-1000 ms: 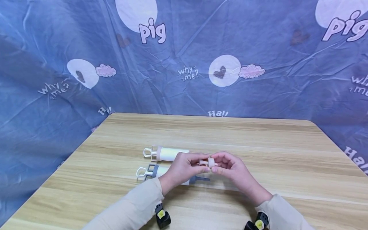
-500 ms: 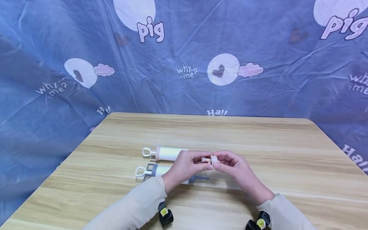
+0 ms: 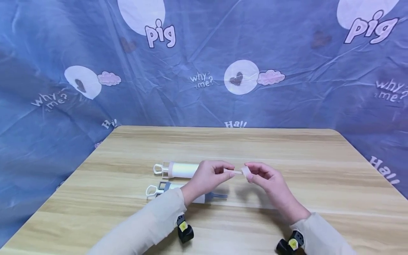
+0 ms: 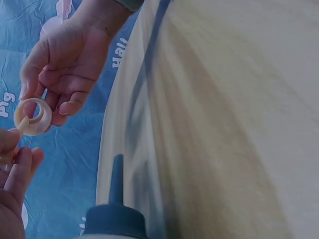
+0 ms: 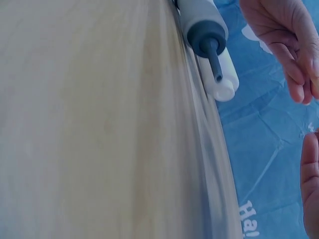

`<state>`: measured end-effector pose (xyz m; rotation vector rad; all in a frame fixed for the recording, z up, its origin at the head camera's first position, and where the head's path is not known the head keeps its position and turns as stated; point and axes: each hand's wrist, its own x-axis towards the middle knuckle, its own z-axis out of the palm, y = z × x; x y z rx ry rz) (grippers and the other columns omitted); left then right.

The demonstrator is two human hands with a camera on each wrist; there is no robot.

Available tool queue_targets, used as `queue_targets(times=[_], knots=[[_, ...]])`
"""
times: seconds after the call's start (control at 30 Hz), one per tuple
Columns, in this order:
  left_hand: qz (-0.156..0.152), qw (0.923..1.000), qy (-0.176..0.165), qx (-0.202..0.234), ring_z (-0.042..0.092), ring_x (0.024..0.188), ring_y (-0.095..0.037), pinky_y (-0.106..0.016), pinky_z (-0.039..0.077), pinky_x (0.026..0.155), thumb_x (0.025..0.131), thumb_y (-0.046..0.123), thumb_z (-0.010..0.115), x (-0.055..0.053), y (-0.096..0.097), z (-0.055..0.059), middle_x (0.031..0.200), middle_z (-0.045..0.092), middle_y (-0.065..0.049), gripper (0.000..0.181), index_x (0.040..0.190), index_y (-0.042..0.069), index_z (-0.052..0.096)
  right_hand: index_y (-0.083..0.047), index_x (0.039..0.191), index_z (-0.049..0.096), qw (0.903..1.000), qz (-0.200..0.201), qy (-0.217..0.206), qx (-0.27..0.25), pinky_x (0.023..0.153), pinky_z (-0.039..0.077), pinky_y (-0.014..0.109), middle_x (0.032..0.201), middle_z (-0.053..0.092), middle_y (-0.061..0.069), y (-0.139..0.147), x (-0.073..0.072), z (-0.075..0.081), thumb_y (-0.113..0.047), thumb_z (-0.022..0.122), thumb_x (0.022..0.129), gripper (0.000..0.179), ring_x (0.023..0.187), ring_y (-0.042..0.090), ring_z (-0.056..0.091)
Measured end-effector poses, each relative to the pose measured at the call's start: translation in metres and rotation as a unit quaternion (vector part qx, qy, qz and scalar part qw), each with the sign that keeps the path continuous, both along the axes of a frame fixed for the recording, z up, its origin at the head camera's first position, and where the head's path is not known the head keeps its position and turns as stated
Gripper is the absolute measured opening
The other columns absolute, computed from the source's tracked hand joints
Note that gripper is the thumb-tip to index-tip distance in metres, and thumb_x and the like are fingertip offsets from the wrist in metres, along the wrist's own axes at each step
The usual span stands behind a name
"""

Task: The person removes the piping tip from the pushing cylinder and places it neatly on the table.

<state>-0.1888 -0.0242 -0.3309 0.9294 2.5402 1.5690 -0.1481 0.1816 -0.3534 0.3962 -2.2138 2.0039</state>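
Note:
My left hand [image 3: 207, 177] pinches a thin pale pink nozzle [image 3: 236, 172] between thumb and fingers, its narrow end pointing right. With thumb and fingertips my right hand [image 3: 270, 180] holds a pale pink ring-shaped cap [image 3: 246, 171], tilted at the nozzle's narrow end. In the left wrist view, the cap [image 4: 42, 123] shows its round hole, and the nozzle tip overlaps its rim. Both hands are raised over the table. Below and behind the left hand lie two big plunger syringes, one pink-trimmed [image 3: 183, 170], one grey-trimmed [image 3: 175, 186], each partly hidden by that hand or arm.
The wooden table [image 3: 302, 156] reaches back to a blue printed cloth [image 3: 191, 102]. The grey syringe nozzle [image 3: 220, 196] points right, beneath the left hand. In the right wrist view, the other syringe shows a bare white front end [image 5: 223, 91].
The cap has shifted right along the nozzle, from around its middle to its narrow end. My right hand has drawn away from the left, and both have risen slightly. The syringes stay put.

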Motion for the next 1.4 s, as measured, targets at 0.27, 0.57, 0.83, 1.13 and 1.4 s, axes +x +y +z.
queue_targets(times=[0.27, 0.57, 0.83, 1.13, 1.4], knots=[[0.004, 0.9977, -0.065, 0.021, 0.047, 0.055, -0.008, -0.019, 0.036, 0.049, 0.083, 0.015, 0.068, -0.012, 0.012, 0.003, 0.063, 0.062, 0.001, 0.011, 0.092, 0.01, 0.073, 0.002, 0.115, 0.061, 0.9971, -0.057, 0.032, 0.038, 0.075, 0.049, 0.015, 0.099, 0.06, -0.014, 0.017, -0.005, 0.003, -0.004, 0.059, 0.087, 0.029, 0.088, 0.001, 0.055], [0.03, 0.9945, -0.1, 0.001, 0.044, 0.057, -0.008, -0.019, 0.035, 0.05, 0.08, 0.01, 0.069, -0.024, 0.032, 0.003, 0.062, 0.054, 0.004, 0.005, 0.085, 0.012, 0.071, 0.006, 0.118, 0.057, 0.9874, -0.109, 0.034, 0.11, 0.071, 0.05, 0.015, 0.097, 0.058, -0.018, 0.038, -0.011, 0.003, -0.011, 0.063, 0.087, 0.036, 0.083, -0.001, 0.058], [0.046, 0.9936, -0.099, -0.027, 0.045, 0.063, -0.006, -0.017, 0.039, 0.057, 0.077, 0.008, 0.072, -0.034, 0.046, -0.001, 0.07, 0.058, 0.005, 0.005, 0.081, 0.009, 0.07, 0.007, 0.12, 0.055, 0.9822, -0.116, 0.014, 0.147, 0.069, 0.05, 0.016, 0.091, 0.059, -0.016, 0.055, -0.019, -0.001, -0.014, 0.064, 0.087, 0.04, 0.079, 0.0, 0.059], [0.056, 0.9931, -0.082, -0.061, 0.048, 0.064, -0.005, -0.017, 0.042, 0.064, 0.075, 0.003, 0.07, -0.043, 0.063, -0.009, 0.068, 0.058, 0.005, 0.008, 0.073, 0.01, 0.066, 0.002, 0.125, 0.053, 0.9662, -0.11, -0.04, 0.23, 0.073, 0.048, 0.016, 0.109, 0.061, 0.015, 0.071, -0.029, -0.004, -0.025, 0.064, 0.087, 0.047, 0.086, 0.001, 0.055], [0.08, 0.9918, -0.063, -0.078, 0.049, 0.064, -0.004, -0.016, 0.041, 0.067, 0.072, 0.0, 0.071, -0.043, 0.079, -0.017, 0.067, 0.06, 0.005, 0.009, 0.073, 0.008, 0.069, 0.004, 0.124, 0.053, 0.9569, -0.115, -0.057, 0.261, 0.07, 0.045, 0.015, 0.11, 0.06, 0.018, 0.08, -0.038, -0.011, -0.021, 0.065, 0.086, 0.047, 0.084, 0.0, 0.05]])
